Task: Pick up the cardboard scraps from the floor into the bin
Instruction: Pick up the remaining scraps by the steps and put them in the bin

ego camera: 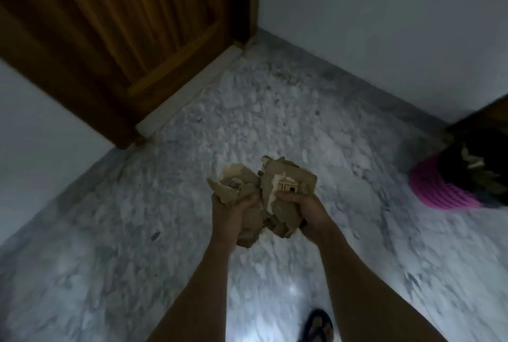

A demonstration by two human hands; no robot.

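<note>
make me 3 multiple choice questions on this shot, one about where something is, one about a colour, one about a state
1. Where is the bin in the head view?
A. at the right edge, near the wall
B. in front of the wooden door
C. between the person's feet

2. What colour is the bin's ribbed outside?
A. green
B. pink
C. white

3. What is the state of the cardboard scraps?
A. spread flat on the floor
B. already dropped in the bin
C. bunched and held off the floor by both hands

Answers:
1 A, the bin sits at the far right, away from the door.
2 B, its ribbed side shows bright pink around a dark liner.
3 C, the left hand and right hand grip the bundle above the marble floor.
</note>
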